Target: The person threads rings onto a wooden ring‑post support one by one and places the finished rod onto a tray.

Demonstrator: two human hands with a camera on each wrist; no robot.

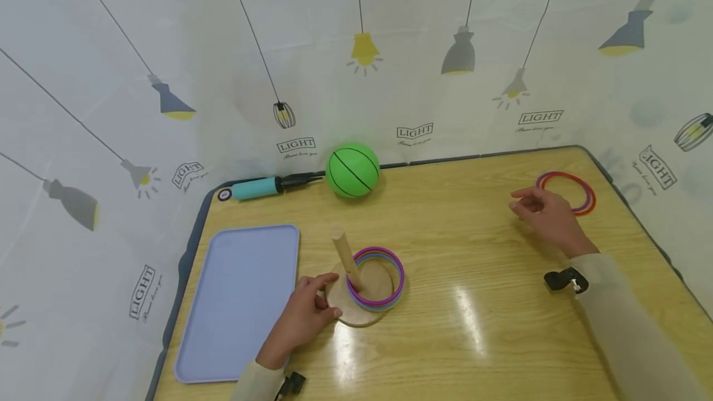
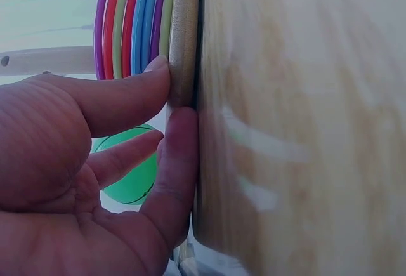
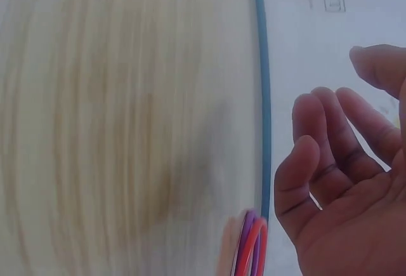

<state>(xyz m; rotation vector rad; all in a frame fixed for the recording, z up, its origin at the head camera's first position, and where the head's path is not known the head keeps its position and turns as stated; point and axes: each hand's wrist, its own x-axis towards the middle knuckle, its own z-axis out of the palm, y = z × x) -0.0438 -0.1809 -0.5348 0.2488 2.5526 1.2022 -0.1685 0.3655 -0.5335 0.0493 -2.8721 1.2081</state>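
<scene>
A wooden peg stand [image 1: 342, 252] has a round base [image 1: 345, 302] and an upright peg. Several coloured rings [image 1: 402, 277] are stacked around the peg; purple, red, green and blue edges show in the left wrist view. My left hand [image 1: 303, 317] holds the left rim of the base between thumb and index finger, the thumb [image 2: 136, 101] against its edge. At the far right, a red ring [image 1: 592, 197] and a purple ring lie overlapping on the table. My right hand [image 1: 548, 218] is over their near left side, fingers loosely bent, holding nothing.
A pale blue tray [image 1: 245, 302] lies left of the stand. At the back are a green ball [image 1: 353, 170] and a turquoise hand pump [image 1: 256, 188], beside a small dark round item [image 1: 224, 195]. A lamp-patterned curtain [image 1: 317, 48] encloses the table [image 1: 473, 252] behind and at both sides.
</scene>
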